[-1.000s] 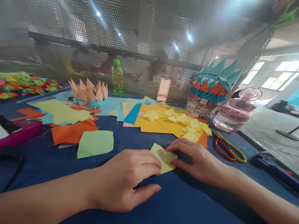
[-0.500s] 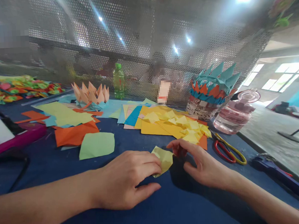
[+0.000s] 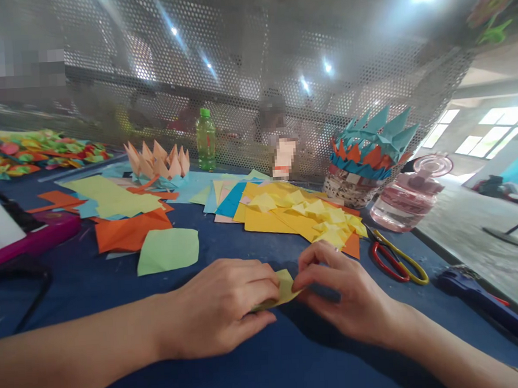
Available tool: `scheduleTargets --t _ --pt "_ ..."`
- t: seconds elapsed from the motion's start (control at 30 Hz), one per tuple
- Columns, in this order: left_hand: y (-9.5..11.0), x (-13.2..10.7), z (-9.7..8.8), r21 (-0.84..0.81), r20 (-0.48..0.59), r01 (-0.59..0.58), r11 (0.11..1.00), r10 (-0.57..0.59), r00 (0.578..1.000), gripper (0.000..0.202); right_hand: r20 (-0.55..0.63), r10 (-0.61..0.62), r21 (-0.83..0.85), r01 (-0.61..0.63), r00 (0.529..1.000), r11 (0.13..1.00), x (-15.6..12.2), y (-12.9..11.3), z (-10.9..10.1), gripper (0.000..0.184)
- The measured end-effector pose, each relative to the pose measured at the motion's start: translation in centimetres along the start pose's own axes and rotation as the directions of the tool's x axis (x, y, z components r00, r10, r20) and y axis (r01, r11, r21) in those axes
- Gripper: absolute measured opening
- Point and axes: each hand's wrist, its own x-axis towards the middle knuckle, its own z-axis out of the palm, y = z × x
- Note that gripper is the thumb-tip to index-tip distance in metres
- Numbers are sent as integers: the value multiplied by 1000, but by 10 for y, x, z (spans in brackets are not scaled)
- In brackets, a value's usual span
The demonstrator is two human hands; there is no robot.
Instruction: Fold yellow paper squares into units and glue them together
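Note:
A small yellow paper piece lies folded between both hands on the blue table. My left hand pinches its left side with fingers and thumb closed on it. My right hand grips its right edge, fingers curled and pressed together. Most of the paper is hidden by my fingers.
Behind the hands lie a pile of yellow folded pieces and sheets, a green sheet, orange sheets, red-and-yellow scissors, a pink jar, paper crowns, a green bottle and a blue tool. A perforated metal screen stands at the back.
The yellow paper was opened up and lifted half a second ago; now it is folded flatter and lower, with my right hand moved back onto it.

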Motion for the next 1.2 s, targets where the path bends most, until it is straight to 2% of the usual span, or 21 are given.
scheduleTargets --t 0.17,0.37,0.43,0.53,0.6,0.67,0.83,0.97,1.13,1.2 --pt "-4 1 -3 89 -74 -52 995 59 996 18 90 -112 -13 114 990 993 -1 -7 0 10" --pt "-4 0 -5 206 -139 -47 977 77 987 27 32 -116 -76 118 993 990 -3 -3 3 13" --pt "-4 0 -3 235 -132 -41 971 74 989 29 13 -158 -136 159 987 978 -3 -3 3 15" --pt "-4 0 -1 248 -99 -18 969 44 994 28 71 -217 -241 228 974 944 -3 -6 4 19" --pt "-2 1 -1 205 -56 21 979 -10 998 26 120 -230 -292 256 966 921 -4 -7 4 22" --pt "1 2 -2 137 -53 19 990 -12 999 25 133 -226 -326 258 965 909 -4 -6 4 24" --pt "10 1 -8 21 -19 -24 999 24 1000 27 136 -184 -322 219 974 921 -4 -4 2 23" --pt "10 -2 -9 -8 -27 -18 1000 18 999 33 165 -134 -203 166 977 965 -3 -4 0 20" --pt "8 -3 -8 -10 26 25 1000 -24 999 33 169 27 51 -36 985 998 -2 0 3 4" --pt "7 -4 -7 -12 41 40 999 -40 998 33 166 131 128 -153 977 980 0 2 6 7"
